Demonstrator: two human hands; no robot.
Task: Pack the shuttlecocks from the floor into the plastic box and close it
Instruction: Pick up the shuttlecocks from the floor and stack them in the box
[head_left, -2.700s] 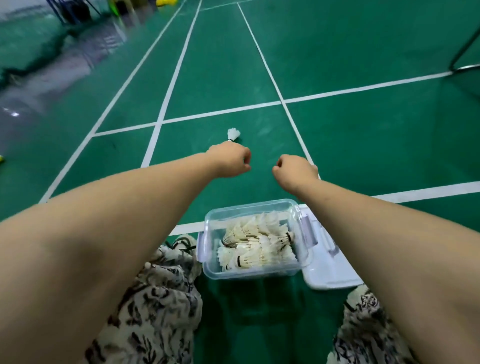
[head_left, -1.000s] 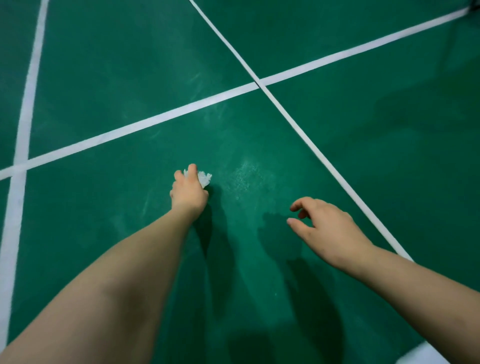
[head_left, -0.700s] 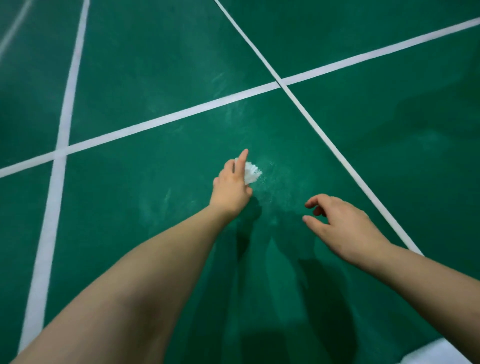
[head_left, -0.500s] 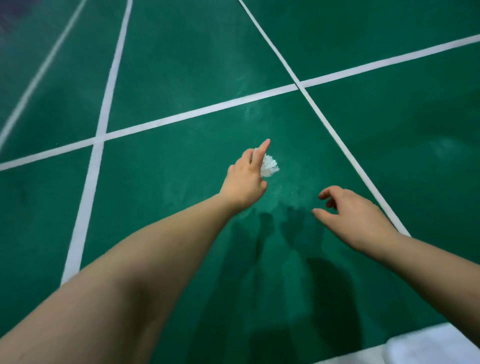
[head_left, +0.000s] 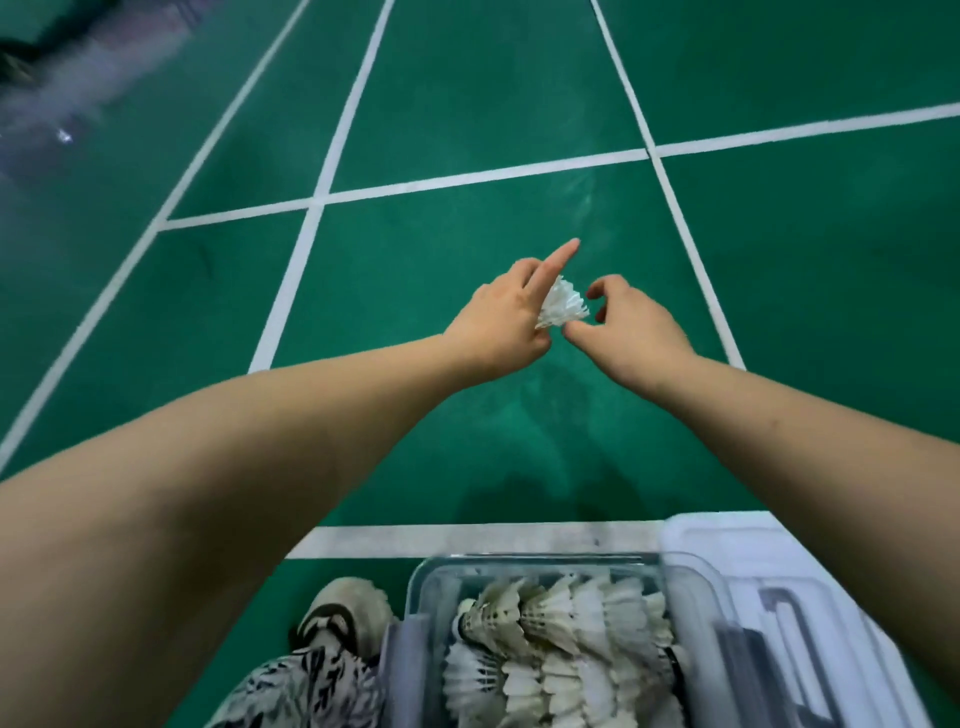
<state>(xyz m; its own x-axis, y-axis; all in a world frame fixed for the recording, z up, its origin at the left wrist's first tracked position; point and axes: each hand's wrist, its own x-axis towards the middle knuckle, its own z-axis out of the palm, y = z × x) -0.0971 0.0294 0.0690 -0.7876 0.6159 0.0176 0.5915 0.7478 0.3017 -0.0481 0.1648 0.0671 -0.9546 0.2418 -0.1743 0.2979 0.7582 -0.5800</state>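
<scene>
The left hand (head_left: 501, 325) is pinching a shuttlecock (head_left: 562, 307) well beyond the plastic box (head_left: 691, 577), feathers flaring toward the right hand (head_left: 631, 327), whose half-open, empty fingers are nearly touching it.

White feathered shuttlecock (head_left: 562, 305) held aloft over court, skirt fanned rightward. Clear plastic box (head_left: 524, 566) open below, packed with shuttlecock rows (head_left: 561, 644).

No text, label, brand or number is showing legibly anywhere, not on the box (head_left: 545, 564) or floor (head_left: 467, 93).
</scene>
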